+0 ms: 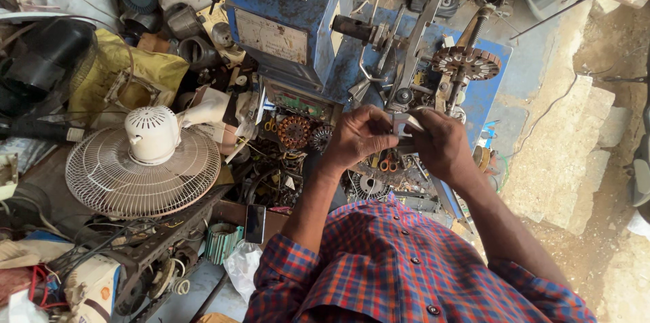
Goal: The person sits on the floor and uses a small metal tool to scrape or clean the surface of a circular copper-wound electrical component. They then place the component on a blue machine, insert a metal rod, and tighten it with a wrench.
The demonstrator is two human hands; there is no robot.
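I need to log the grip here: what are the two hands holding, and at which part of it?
Both the left hand and right hand pinch a small flat grey metal piece between them, each by one end, with the fingertips.

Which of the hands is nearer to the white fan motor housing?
Left. The left hand is the one closer to the white fan motor housing, which lies off to its outer side. The right hand is beyond it, farther away.

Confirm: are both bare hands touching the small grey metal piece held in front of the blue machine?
Touching. The head view shows the left hand and right hand both pinching the small grey metal piece between their fingertips, no gap visible.
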